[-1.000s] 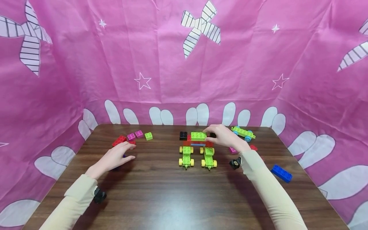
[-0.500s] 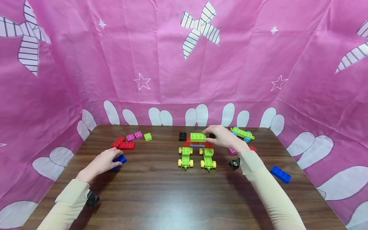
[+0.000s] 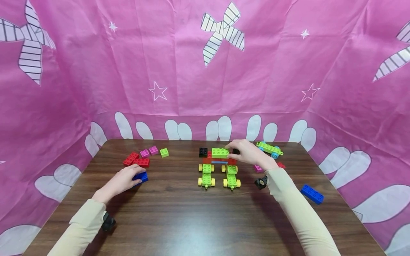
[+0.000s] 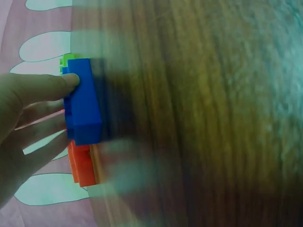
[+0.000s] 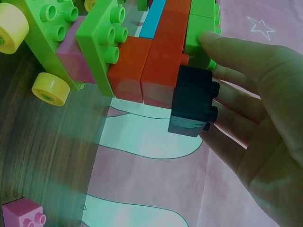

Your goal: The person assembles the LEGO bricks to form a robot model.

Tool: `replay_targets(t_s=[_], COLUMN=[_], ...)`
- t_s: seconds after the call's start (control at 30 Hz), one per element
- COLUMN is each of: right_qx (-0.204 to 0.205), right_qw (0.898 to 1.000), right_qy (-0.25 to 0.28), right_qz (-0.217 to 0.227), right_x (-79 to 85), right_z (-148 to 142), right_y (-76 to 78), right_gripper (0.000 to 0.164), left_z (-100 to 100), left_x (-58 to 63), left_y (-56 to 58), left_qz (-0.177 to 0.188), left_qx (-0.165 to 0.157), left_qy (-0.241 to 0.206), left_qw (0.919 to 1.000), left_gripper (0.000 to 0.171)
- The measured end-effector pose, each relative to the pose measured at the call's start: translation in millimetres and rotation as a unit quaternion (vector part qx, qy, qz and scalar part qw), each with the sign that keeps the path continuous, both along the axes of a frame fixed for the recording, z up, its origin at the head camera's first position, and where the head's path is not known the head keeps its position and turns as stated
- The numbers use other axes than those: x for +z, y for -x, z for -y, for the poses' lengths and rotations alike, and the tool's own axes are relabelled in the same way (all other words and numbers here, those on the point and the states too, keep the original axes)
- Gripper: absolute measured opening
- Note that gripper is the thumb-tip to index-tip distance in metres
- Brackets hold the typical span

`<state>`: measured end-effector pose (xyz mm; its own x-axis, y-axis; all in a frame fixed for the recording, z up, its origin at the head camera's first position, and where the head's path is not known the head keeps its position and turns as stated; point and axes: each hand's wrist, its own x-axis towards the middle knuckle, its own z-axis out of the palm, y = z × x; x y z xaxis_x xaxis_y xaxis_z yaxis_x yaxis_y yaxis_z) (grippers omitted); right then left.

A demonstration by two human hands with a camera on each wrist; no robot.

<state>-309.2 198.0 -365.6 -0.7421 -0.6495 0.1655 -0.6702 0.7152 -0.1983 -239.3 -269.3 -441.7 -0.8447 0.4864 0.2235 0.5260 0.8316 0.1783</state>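
The blue brick point(image 4: 86, 101) is a long, studded block, pinched between the thumb and fingers of the left hand point(image 3: 124, 177), over to the left of the bench point(image 3: 192, 224) and nearer than two red bricks point(image 3: 141, 162). Near the middle sits a build point(image 3: 208, 160) of red, black and lime pieces with yellow wheels. The right hand point(image 3: 248, 151) holds its upper right end, thumb on lime. Beyond hangs a pink cloth point(image 3: 269, 71) with bows.
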Motion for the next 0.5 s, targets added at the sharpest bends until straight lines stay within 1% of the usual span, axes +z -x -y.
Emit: replay_targets(t_s=[0.07,0.13,0.3,0.37,0.5], right_qx=[0.0,-0.001,0.0,0.0,0.001], right_qw=[1.0,1.0,1.0,1.0,1.0], right_qy=[0.002,0.003,0.006,0.006,0.008], right_qz=[0.0,0.001,0.003,0.002,-0.001], right_x=[-0.1,-0.2,-0.5,-0.9,-1.8], right_z=[0,0,-1,-1,-2], right_y=[-0.3,-0.4,0.2,0.5,0.9], right_gripper=[0.031,0.03,0.032,0.032,0.032], left_z=[0,3,15,20,23], left_x=[-0.7,0.4,4.2,4.3,3.1], left_y=[0.7,0.0,-3.8,-5.2,-5.1], left_qz=[0.001,0.008,0.043,0.058,0.082], left_qx=[0.0,0.009,0.045,0.054,0.061], left_qy=[-0.006,-0.012,-0.011,-0.005,-0.004], left_qw=[1.0,0.9999,0.998,0.9968,0.9947], left_gripper=[0.034,0.036,0.037,0.036,0.036])
